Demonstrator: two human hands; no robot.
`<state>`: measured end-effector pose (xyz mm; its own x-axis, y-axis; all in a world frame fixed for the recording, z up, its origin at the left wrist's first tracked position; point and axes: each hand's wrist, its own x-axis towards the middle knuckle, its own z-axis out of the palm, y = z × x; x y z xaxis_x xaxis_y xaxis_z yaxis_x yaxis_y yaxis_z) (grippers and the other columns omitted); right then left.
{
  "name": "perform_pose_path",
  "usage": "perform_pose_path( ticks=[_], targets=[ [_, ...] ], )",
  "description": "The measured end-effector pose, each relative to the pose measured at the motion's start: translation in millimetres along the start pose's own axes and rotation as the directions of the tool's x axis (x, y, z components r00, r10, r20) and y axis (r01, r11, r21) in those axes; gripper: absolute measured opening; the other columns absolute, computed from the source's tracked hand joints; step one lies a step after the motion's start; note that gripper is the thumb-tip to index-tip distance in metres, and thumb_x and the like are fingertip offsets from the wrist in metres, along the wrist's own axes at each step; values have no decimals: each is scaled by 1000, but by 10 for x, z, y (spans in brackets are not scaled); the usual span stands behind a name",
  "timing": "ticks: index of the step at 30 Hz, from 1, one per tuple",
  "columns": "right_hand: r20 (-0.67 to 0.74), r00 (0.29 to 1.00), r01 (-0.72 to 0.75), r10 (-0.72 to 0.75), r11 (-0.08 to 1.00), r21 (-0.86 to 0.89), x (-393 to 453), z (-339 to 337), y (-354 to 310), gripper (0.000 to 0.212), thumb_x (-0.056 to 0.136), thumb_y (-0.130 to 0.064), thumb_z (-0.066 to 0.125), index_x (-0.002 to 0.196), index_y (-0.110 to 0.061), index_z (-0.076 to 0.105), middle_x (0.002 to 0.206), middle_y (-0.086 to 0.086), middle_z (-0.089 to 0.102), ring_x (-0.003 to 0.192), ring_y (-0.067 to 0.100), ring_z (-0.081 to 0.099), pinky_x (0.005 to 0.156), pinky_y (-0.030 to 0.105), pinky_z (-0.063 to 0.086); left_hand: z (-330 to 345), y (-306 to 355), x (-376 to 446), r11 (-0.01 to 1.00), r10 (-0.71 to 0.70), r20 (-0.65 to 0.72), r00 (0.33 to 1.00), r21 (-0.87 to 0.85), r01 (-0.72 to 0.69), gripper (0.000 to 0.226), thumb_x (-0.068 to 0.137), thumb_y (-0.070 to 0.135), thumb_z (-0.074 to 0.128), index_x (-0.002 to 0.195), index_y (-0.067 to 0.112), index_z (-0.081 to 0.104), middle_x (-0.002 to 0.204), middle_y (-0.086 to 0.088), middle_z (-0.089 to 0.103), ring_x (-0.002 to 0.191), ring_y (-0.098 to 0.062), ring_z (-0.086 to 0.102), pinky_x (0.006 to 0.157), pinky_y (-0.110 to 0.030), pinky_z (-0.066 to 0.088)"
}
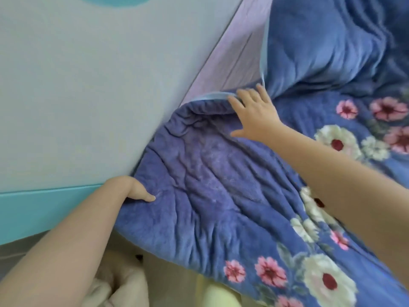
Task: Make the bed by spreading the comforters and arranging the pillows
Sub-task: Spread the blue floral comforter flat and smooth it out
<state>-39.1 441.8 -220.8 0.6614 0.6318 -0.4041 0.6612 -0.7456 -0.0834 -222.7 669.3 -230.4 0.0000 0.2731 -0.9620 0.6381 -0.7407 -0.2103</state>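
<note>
Here the spreading step is underway: the left hand (pixel 135 189) pinches the blue floral comforter (pixel 221 185) by the wall (pixel 88 96), seemingly fingers beneath, while the right hand (pixel 254 114) presses flat near its folded corner. Next, that corner needs unfolding.

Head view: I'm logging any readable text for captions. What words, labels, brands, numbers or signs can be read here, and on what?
None: no text shows anywhere.
Comforter: flower print only, no tag or label visible.
Wall: plain, with teal bands, no sign.
</note>
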Motion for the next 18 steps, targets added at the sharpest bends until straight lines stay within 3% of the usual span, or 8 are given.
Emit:
perform_pose_path(
  ticks=[3,4,6,8,12,14,16,18],
  targets=[
    [-96,994,-43,43,999,4,-56,107,73,71,78,-6,65,141,-11,34,156,20,12,145,33,7,112,63,-1,-58,29,98,979,104,-123,987,-164,-123,72,74,42,70,125,-4,51,119,-21,57,102,-30,57,76,-35,47],
    [-115,992,-52,53,999,9,-56,119,82,68,80,-3,62,141,-13,34,157,19,5,146,32,2,112,63,1,-99,67,110,952,153,-220,964,-228,-203,72,68,39,75,121,-5,53,114,-22,58,99,-31,58,73,-36,47],
    [-115,991,-62,68,997,54,-74,163,64,68,81,-6,61,142,-14,32,157,19,-2,145,35,-4,113,60,9,-173,198,138,931,234,-386,892,-177,-320,66,74,21,75,127,-5,46,131,-24,54,117,-33,55,94,-38,44],
    [-27,994,-104,108,986,128,-135,265,4,66,85,-18,61,143,-13,29,157,20,1,145,37,2,111,56,21,-206,343,183,927,272,-481,833,-100,-361,74,78,19,71,138,-2,34,142,-22,44,130,-33,45,106,-39,38],
    [382,903,-234,195,970,60,-384,535,-29,50,91,-45,46,122,-6,45,129,17,49,116,34,47,85,42,45,-198,582,252,956,267,-529,806,37,-292,95,80,35,68,149,6,9,147,-25,33,136,-37,35,110,-42,32],
    [613,778,-170,138,985,-6,-603,614,-36,50,85,-59,45,96,-11,53,104,11,59,92,29,54,75,35,43,-182,678,254,963,262,-545,796,87,-257,99,80,39,67,150,9,5,146,-27,31,135,-39,33,110,-43,31],
    [833,550,-57,57,998,-31,-859,758,-106,57,79,-66,49,79,-10,57,80,3,55,81,26,55,78,34,45,-128,763,261,966,259,-535,804,125,-229,101,78,41,68,150,12,3,146,-29,28,135,-40,31,110,-44,31],
    [950,311,44,13,999,-28,-1169,1018,-230,61,74,-69,52,79,-9,62,81,2,61,85,27,59,89,36,47,-27,819,267,967,255,-514,819,159,-201,101,77,42,69,150,14,5,146,-28,24,135,-41,29,109,-46,31]
  ],
)
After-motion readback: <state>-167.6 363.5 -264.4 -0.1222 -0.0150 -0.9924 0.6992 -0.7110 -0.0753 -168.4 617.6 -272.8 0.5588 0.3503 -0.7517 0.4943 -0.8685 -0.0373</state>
